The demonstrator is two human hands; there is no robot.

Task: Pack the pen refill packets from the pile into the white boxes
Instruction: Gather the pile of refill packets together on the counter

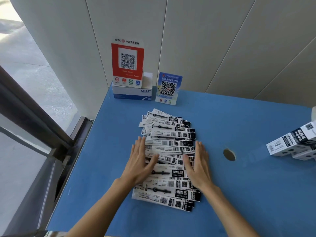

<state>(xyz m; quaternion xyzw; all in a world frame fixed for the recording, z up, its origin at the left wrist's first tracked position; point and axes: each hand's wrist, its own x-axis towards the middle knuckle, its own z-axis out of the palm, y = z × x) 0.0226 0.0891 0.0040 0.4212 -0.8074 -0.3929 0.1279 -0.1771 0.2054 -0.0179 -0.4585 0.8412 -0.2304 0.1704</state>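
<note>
Blue tabletop [239, 194] against pale panelled wall. Centre: fanned pile of black-and-white pen refill packets [168, 161], barcodes showing. Left hand [140, 161] and right hand [199, 165] rest flat on pile's edges, fingers straight, together. Beyond pile: red ICBC QR sign [127, 63] atop white-blue CHNT carton [132, 94], blue QR placard [168, 88]. Right of pile: white printed boxes [294, 142].

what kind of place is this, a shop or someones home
Most likely a small shop counter, not a home. Two QR payment signs, a red one and a blue one, stand by the wall, and the blue table holds a pile of retail refill packets beside white boxes.
</note>
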